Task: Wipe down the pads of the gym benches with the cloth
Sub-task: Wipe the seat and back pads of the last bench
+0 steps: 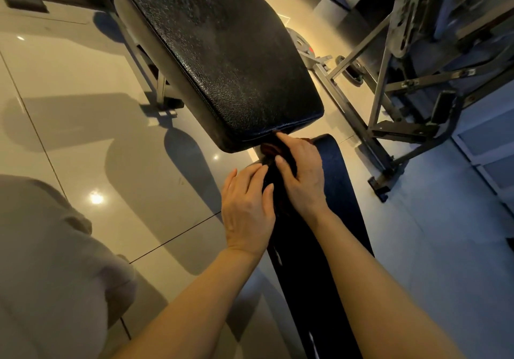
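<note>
cloth: a dark, reddish-brown bunched cloth (274, 154) sits in the gap between the two pads, at the top end of the lower one and just under the lip of the upper one.
right hand: the right hand (301, 172) lies over the cloth with fingers curled round it, index tip touching the upper pad's edge; it looks like a grip, though the palm hides most of the fabric.
left hand: the left hand (247, 208) rests flat on the lower pad's left edge, fingers straight, holding nothing.
pads: a wide black textured vinyl seat pad (217, 52) above; a long narrow dark blue-black back pad (331, 191) running down towards the camera.
risk: the cloth could snag or slip down into the gap by the hinge if pushed too deep; a wad this tight may only skim the seam and leave the broad faces unwiped.
frame: the grey metal bench frame (158, 86) stands on a glossy tiled floor (69, 113), with another grey steel machine (411, 80) to the right.
hidden: the joint under the seat pad, the cloth's full size and the back pad's lower end are out of sight; dim light blurs cloth against vinyl.
</note>
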Tool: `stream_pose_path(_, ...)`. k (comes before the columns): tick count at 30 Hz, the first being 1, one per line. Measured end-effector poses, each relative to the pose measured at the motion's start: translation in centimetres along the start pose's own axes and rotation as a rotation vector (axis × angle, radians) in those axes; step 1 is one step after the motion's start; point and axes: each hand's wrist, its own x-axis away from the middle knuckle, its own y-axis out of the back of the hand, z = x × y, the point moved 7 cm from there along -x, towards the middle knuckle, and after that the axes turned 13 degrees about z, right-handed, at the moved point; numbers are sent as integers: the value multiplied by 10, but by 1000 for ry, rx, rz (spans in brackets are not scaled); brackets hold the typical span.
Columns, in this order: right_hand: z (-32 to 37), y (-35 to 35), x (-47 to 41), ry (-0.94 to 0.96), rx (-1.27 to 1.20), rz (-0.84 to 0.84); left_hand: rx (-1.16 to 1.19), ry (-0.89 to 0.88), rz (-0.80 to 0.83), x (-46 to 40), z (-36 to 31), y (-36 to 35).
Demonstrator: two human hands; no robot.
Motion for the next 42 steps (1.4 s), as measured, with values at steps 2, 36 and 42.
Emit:
stream_pose_path(2, 11, -5, -2, 108, 55, 37, -6, -8, 8, 0, 0, -1)
stream_pose_path(36, -119, 22, -35, -331, 3, -58, -214, -193, 115, -17, -21, -33)
stream_pose_path(42, -107, 20, -16, -212, 3, -35, -235, -192, 88, -17, -22, -34)
